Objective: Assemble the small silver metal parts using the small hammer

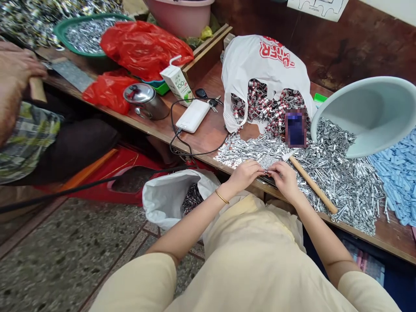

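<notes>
My left hand (pixel 246 174) and my right hand (pixel 284 177) meet at the table's front edge, fingertips pinched on a small metal piece (pixel 267 173) between them. Its exact shape is too small to tell. Below it lies a dark flat block, partly hidden by the fingers. Just behind the hands is a pile of silvery metal parts (pixel 253 149). A hammer (pixel 312 184) with a wooden handle rests on the parts, to the right of my right hand. Behind the pile, a white plastic bag (pixel 269 56) stands open, full of red and silver pieces.
A tipped grey tub (pixel 373 112) spills metal parts; light blue pieces (pixel 399 173) lie right. Left are a power bank (pixel 193 115), steel cup (pixel 146 102), drink carton (pixel 177 82) and red bags (pixel 143 47). A white sack (pixel 162 199) stands below the edge. Another person's hand (pixel 19 65) is far left.
</notes>
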The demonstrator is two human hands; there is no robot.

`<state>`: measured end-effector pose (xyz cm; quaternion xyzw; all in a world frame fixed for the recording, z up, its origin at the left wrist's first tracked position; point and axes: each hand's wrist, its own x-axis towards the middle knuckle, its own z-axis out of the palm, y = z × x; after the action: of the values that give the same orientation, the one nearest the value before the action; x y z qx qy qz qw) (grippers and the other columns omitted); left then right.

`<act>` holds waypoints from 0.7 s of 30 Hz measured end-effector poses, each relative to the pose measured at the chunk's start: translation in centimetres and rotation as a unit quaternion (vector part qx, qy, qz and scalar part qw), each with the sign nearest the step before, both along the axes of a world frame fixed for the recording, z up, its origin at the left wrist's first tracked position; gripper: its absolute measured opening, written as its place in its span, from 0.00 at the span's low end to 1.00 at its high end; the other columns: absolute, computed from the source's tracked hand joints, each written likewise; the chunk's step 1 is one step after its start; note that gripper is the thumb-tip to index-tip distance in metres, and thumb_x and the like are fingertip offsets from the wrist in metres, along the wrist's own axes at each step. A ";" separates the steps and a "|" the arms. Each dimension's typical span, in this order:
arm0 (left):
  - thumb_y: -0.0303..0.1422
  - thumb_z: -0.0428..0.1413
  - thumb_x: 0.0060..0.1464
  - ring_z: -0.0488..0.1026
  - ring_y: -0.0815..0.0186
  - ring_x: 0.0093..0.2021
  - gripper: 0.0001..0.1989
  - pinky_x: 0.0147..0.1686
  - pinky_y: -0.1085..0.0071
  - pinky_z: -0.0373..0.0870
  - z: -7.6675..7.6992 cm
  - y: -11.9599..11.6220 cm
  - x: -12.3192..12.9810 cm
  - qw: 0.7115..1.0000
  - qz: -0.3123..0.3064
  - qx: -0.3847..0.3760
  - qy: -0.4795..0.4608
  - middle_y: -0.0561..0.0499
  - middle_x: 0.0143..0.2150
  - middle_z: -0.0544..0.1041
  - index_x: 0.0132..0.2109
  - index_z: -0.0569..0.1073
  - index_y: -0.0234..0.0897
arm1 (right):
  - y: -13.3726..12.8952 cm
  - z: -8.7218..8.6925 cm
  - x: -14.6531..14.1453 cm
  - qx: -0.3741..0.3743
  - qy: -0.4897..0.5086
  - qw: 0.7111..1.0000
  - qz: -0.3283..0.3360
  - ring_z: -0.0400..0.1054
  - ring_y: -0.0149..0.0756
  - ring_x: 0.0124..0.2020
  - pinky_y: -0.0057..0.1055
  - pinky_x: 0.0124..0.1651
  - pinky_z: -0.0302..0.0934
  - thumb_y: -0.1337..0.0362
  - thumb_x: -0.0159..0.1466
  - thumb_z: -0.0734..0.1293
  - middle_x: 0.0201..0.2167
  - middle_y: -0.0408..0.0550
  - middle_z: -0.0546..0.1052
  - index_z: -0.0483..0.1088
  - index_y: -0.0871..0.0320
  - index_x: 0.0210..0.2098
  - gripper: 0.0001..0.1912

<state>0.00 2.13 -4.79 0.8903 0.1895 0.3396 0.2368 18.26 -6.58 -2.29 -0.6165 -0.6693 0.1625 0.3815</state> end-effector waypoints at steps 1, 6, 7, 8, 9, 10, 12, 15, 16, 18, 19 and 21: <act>0.33 0.53 0.68 0.74 0.64 0.39 0.11 0.40 0.68 0.71 0.0 0.0 0.0 1.000 0.000 -0.001 0.003 0.48 0.35 0.80 0.39 0.78 0.35 | 0.0 -0.1 0.0 0.007 0.000 1.000 0.000 0.72 0.42 0.38 0.39 0.43 0.66 0.69 0.67 0.64 0.33 0.49 0.78 0.74 0.54 0.32 0.09; 0.33 0.53 0.68 0.75 0.64 0.39 0.11 0.40 0.68 0.71 0.2 -0.1 0.0 0.999 -0.013 -0.029 -0.023 0.47 0.36 0.81 0.43 0.80 0.37 | -0.1 0.1 0.6 0.024 -0.039 0.999 0.017 0.70 0.44 0.44 0.43 0.48 0.65 0.65 0.69 0.64 0.39 0.51 0.77 0.74 0.54 0.35 0.07; 0.33 0.53 0.68 0.75 0.65 0.39 0.11 0.40 0.68 0.71 0.3 -0.3 0.0 0.998 -0.010 -0.045 -0.041 0.48 0.36 0.81 0.44 0.81 0.37 | -0.2 0.3 0.8 0.023 -0.041 0.999 0.012 0.69 0.46 0.48 0.45 0.51 0.65 0.64 0.68 0.65 0.43 0.52 0.77 0.74 0.53 0.38 0.05; 0.33 0.54 0.67 0.75 0.65 0.38 0.11 0.39 0.69 0.71 0.4 -0.5 0.1 0.996 -0.003 -0.067 -0.059 0.48 0.36 0.81 0.44 0.82 0.38 | -0.4 0.4 0.9 0.022 -0.035 0.999 0.005 0.68 0.47 0.51 0.46 0.53 0.64 0.62 0.68 0.66 0.47 0.54 0.76 0.73 0.53 0.40 0.04; 0.33 0.55 0.67 0.75 0.66 0.37 0.11 0.38 0.69 0.71 0.5 -0.7 0.1 0.993 0.006 -0.092 -0.077 0.48 0.35 0.81 0.44 0.82 0.38 | -0.5 0.5 1.0 0.016 -0.021 1.000 -0.001 0.68 0.47 0.53 0.46 0.54 0.64 0.61 0.67 0.67 0.50 0.54 0.75 0.72 0.53 0.42 0.05; 0.32 0.56 0.66 0.75 0.66 0.36 0.10 0.37 0.70 0.71 0.6 -1.0 0.2 0.988 0.017 -0.119 -0.093 0.49 0.34 0.80 0.44 0.83 0.39 | -0.7 0.6 1.1 0.008 -0.001 1.000 -0.004 0.68 0.47 0.53 0.45 0.53 0.65 0.61 0.67 0.67 0.50 0.54 0.75 0.72 0.54 0.44 0.06; 0.32 0.58 0.64 0.75 0.67 0.34 0.09 0.36 0.70 0.71 1.0 -1.4 0.2 0.981 0.037 -0.161 -0.106 0.49 0.34 0.80 0.43 0.83 0.39 | -1.1 0.9 0.9 -0.009 0.042 0.999 -0.001 0.71 0.43 0.46 0.41 0.48 0.67 0.62 0.68 0.65 0.44 0.52 0.77 0.72 0.54 0.43 0.06; 0.30 0.57 0.63 0.75 0.66 0.34 0.09 0.36 0.70 0.71 1.9 -1.9 -0.1 0.985 0.035 -0.152 -0.076 0.49 0.33 0.81 0.42 0.84 0.38 | -1.5 1.9 0.6 -0.003 0.057 0.998 0.008 0.72 0.41 0.41 0.40 0.45 0.68 0.63 0.69 0.64 0.38 0.49 0.78 0.73 0.53 0.41 0.05; 0.30 0.56 0.64 0.75 0.66 0.35 0.10 0.37 0.69 0.71 2.4 -1.9 -0.2 0.989 0.026 -0.131 -0.062 0.48 0.34 0.81 0.43 0.83 0.38 | -1.6 2.5 0.5 0.005 0.045 0.999 0.014 0.72 0.42 0.43 0.41 0.47 0.68 0.63 0.69 0.64 0.39 0.49 0.78 0.74 0.53 0.41 0.06; 0.29 0.54 0.65 0.75 0.65 0.37 0.11 0.38 0.68 0.71 3.4 -2.0 -0.6 0.996 0.000 -0.083 -0.040 0.47 0.35 0.81 0.44 0.83 0.38 | -1.7 3.7 0.5 0.014 0.014 0.999 0.038 0.73 0.44 0.47 0.44 0.51 0.68 0.62 0.70 0.64 0.42 0.50 0.79 0.75 0.52 0.43 0.07; 0.29 0.53 0.66 0.75 0.65 0.37 0.12 0.39 0.68 0.71 3.9 -2.0 -0.8 0.998 -0.012 -0.061 -0.034 0.47 0.36 0.81 0.44 0.82 0.38 | -1.8 4.4 0.5 0.014 0.002 0.999 0.052 0.72 0.44 0.48 0.45 0.52 0.68 0.62 0.70 0.64 0.43 0.51 0.78 0.76 0.51 0.44 0.08; 0.30 0.52 0.67 0.75 0.65 0.38 0.12 0.40 0.68 0.71 5.0 -1.9 -1.4 0.999 -0.034 -0.025 -0.026 0.46 0.37 0.81 0.45 0.82 0.38 | -2.0 5.5 0.6 0.014 -0.011 0.997 0.074 0.73 0.43 0.48 0.45 0.53 0.68 0.61 0.71 0.64 0.44 0.51 0.78 0.76 0.50 0.46 0.09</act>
<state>-1.37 0.27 0.18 0.8810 0.1616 0.3496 0.2747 18.84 -8.56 3.18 -0.5620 -0.7195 0.1742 0.3691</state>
